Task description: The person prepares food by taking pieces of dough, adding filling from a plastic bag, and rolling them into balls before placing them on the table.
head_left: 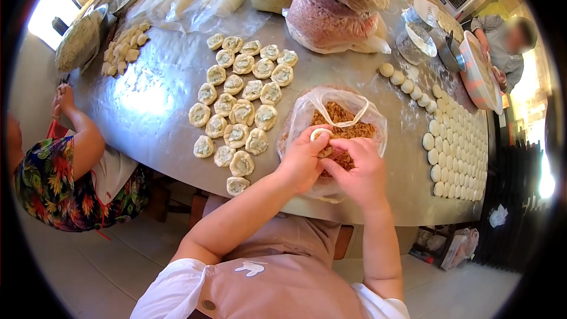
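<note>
Both hands closed together on a dough (322, 135) over an open bag (302, 112).

The left hand (302, 164) cups the dough from below, and the right hand (361, 171) pinches its near edge with bent fingers, so the two hands touch. The dough sits just above the brown filling (348, 129) in the bag, at the table's (147, 103) near edge. Filled pieces (237, 134) lie left of the bag, plain rounds (452, 142) in rows to its right. A co-worker (53, 180) sits at far left.

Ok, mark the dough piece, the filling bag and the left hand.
dough piece (321, 134), head view, pale rim above the fingers
filling bag (306, 111), head view, clear plastic wall
left hand (300, 162), head view, back of hand
</note>
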`<state>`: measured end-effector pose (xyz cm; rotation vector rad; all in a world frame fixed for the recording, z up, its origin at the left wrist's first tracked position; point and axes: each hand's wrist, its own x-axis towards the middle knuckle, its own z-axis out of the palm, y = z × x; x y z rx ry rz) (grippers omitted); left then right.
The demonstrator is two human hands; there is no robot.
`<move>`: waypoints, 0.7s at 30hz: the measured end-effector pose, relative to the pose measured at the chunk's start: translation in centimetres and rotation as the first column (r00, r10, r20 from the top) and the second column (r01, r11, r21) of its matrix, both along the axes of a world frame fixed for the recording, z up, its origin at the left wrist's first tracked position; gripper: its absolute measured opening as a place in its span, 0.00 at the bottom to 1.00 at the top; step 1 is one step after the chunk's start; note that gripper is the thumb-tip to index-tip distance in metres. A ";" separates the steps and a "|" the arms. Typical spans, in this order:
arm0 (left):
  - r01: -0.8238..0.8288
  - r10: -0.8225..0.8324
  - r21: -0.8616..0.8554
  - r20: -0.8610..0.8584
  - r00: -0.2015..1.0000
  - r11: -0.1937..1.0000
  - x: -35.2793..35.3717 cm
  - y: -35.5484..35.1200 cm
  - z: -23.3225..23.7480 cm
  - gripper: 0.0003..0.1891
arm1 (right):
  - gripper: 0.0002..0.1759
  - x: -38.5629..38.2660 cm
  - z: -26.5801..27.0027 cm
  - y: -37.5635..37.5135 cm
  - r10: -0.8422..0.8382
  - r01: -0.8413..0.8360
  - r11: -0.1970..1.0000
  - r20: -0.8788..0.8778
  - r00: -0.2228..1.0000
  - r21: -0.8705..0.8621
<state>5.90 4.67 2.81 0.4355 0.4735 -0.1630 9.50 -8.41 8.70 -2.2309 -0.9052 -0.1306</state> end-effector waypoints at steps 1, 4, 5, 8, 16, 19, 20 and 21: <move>0.006 -0.006 -0.007 -0.010 1.000 1.000 0.0 -0.2 0.1 0.11 | 0.12 -0.1 -0.2 0.0 -0.018 0.018 1.000 -0.001 1.000 0.015; -0.036 0.037 -0.089 0.013 0.999 0.995 -0.2 -0.3 0.7 0.11 | 0.11 0.1 -1.3 0.2 -0.070 0.073 0.995 -0.041 0.997 0.073; -0.041 0.042 -0.110 0.004 0.999 0.993 -0.3 -0.1 1.0 0.11 | 0.10 0.2 -1.6 0.1 -0.086 0.094 0.990 -0.084 0.993 0.101; 0.019 -0.011 -0.081 0.091 0.996 0.997 -0.6 0.2 1.4 0.11 | 0.08 0.3 -1.5 0.3 -0.125 0.178 0.970 -0.286 0.950 0.165; 0.057 -0.053 -0.039 0.098 0.994 0.998 -1.0 0.5 0.8 0.12 | 0.15 0.3 -0.5 -0.2 -0.036 0.088 0.984 -0.305 0.952 0.157; 0.119 -0.112 -0.098 0.077 0.991 0.988 -1.2 1.4 2.3 0.12 | 0.28 0.7 -1.3 -1.3 0.001 0.012 0.993 -0.103 0.995 0.120; 0.149 -0.141 -0.123 0.067 0.988 0.981 -1.3 1.4 3.0 0.12 | 0.32 0.5 -0.8 -1.3 0.033 -0.030 0.997 -0.048 0.998 0.069; 0.167 -0.160 -0.111 0.071 0.985 0.980 -1.4 1.3 3.1 0.12 | 0.37 0.3 -0.4 -1.2 0.062 -0.062 0.998 0.004 0.998 0.016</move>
